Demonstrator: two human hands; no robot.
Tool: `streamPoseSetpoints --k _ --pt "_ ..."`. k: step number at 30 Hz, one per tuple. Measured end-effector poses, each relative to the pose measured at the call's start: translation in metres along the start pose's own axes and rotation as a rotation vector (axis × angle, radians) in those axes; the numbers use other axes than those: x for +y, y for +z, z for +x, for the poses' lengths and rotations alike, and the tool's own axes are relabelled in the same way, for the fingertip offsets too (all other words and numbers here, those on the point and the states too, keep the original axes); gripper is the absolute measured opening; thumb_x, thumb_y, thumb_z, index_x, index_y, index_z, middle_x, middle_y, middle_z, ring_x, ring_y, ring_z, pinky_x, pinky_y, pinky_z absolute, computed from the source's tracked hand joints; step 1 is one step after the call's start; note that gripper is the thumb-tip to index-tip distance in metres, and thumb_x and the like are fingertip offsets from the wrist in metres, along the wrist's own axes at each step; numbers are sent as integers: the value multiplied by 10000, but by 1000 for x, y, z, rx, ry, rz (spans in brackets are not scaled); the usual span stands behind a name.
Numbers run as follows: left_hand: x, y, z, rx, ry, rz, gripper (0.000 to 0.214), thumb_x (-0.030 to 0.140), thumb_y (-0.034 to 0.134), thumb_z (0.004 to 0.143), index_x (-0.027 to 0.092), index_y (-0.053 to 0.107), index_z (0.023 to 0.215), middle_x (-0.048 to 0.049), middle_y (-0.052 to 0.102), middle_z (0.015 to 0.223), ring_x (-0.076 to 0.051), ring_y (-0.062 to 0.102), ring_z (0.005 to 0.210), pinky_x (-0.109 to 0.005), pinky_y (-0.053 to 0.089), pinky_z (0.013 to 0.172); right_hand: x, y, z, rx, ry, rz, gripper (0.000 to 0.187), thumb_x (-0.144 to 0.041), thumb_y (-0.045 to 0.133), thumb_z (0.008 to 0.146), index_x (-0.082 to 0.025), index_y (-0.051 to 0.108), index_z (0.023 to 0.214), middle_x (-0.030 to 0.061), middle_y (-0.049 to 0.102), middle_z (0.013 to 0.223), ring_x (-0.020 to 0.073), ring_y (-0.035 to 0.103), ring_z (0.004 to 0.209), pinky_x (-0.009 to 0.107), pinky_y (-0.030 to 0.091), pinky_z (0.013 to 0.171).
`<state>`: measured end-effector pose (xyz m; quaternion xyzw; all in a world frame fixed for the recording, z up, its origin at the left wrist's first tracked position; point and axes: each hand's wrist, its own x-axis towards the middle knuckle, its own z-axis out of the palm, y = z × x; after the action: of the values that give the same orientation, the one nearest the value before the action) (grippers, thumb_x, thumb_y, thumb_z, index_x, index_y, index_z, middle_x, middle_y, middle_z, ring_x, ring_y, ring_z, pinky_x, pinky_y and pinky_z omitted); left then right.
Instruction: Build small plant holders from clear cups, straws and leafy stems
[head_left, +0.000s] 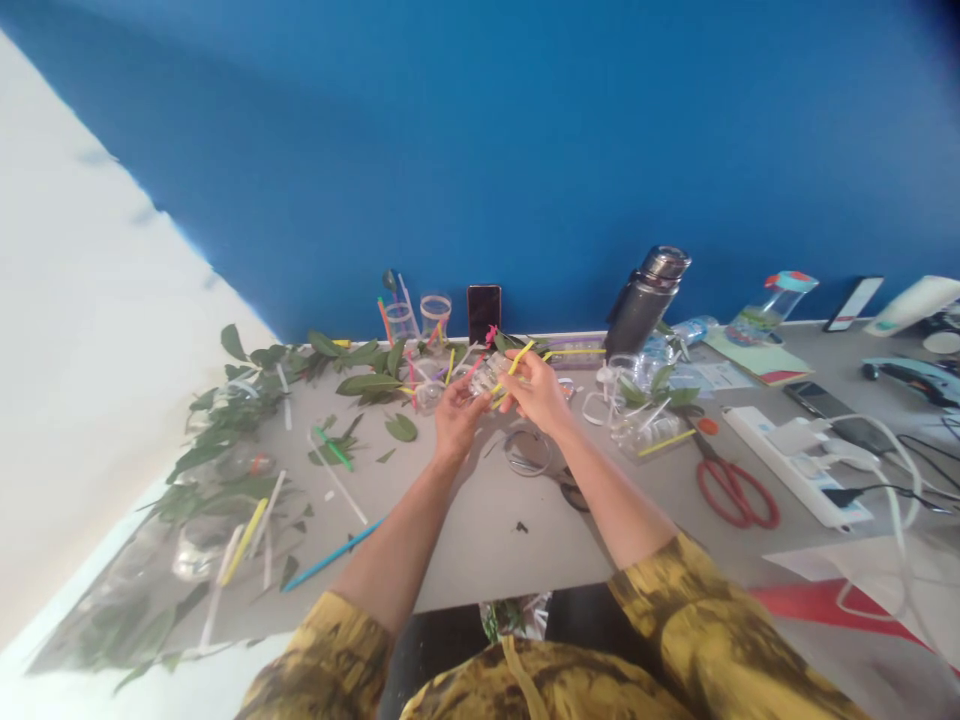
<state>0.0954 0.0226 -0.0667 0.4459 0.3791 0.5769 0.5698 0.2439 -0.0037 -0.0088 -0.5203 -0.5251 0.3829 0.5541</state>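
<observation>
Both my hands meet above the middle of the grey table. My left hand is closed on a small clear plastic cup, gripping it from below. My right hand pinches a yellow straw that pokes into or over the cup. A small pink flower and a leaf stick up just behind the cup. Below my hands lies a clear plastic ring on the table.
Leafy branches and loose straws litter the left side, with a blue straw near the edge. Cups with straws, a phone and a dark flask stand along the blue wall. Red scissors and a power strip lie right.
</observation>
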Motion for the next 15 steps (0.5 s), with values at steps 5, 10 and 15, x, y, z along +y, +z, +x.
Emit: streamPoseSetpoints --k 5,10,15 --pt "-7 4 -2 -76 -55 -73 715 416 938 620 220 622 1231 -67 685 1096 -156 686 787 -326 576 723 3 -1 1 32 -25 -12 449 -443 762 815 -211 569 1146 -3 697 843 95 561 404 211 364 340" --pt "-11 4 1 -22 -73 -9 693 403 939 618 184 618 1192 -69 672 1047 -166 671 799 -328 580 707 3 0 1 39 28 -41 542 -453 705 849 -216 551 1311 107 746 1135 130 651 492 214 364 335" --pt "-11 4 -3 -15 -82 71 654 364 945 621 171 646 1170 -84 658 1071 -175 666 812 -345 591 710 -11 -10 -5 251 -100 -220 611 -431 546 967 -201 423 1519 220 596 1456 195 744 644 288 524 484"
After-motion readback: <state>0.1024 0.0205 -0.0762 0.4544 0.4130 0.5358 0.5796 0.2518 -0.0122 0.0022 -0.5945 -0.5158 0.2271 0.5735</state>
